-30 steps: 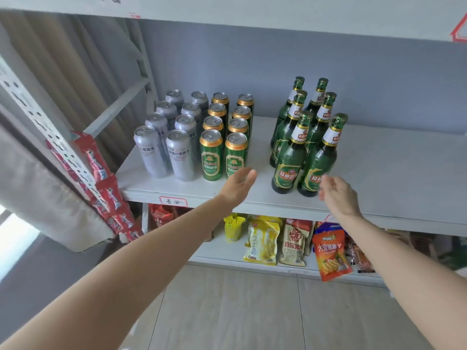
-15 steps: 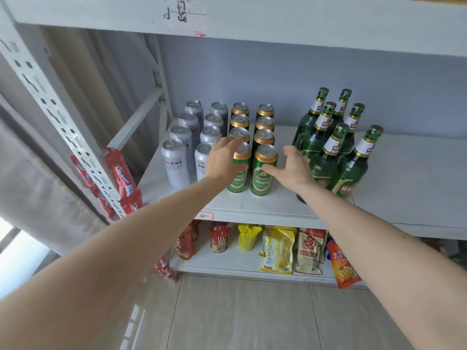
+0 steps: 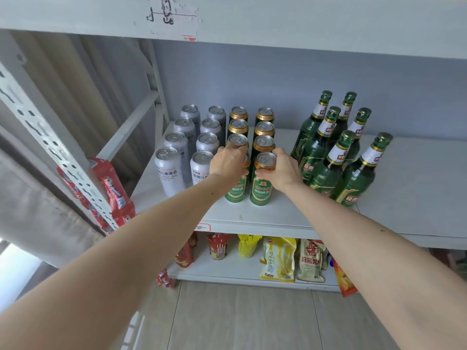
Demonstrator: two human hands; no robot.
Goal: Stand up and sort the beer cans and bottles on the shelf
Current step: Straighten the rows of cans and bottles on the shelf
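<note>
On the white shelf (image 3: 278,215) stand two rows of silver beer cans (image 3: 168,170), two rows of green beer cans with gold tops, and a cluster of green beer bottles (image 3: 326,170) to the right. My left hand (image 3: 228,162) wraps the top of the front left green can (image 3: 236,192). My right hand (image 3: 283,170) grips the front right green can (image 3: 261,190) near its rim. Both cans stand upright on the shelf. All other cans and bottles are upright too.
A perforated white upright (image 3: 50,152) with red snack packets (image 3: 113,190) hanging on it stands at the left. The lower shelf (image 3: 227,274) holds several snack bags (image 3: 278,258). Another shelf board (image 3: 278,18) runs overhead. A grey wall is behind; bare shelf lies right of the bottles.
Both hands moved forward from below the shelf edge to the front pair of green cans and closed on them. The camera has come closer to the shelf.
</note>
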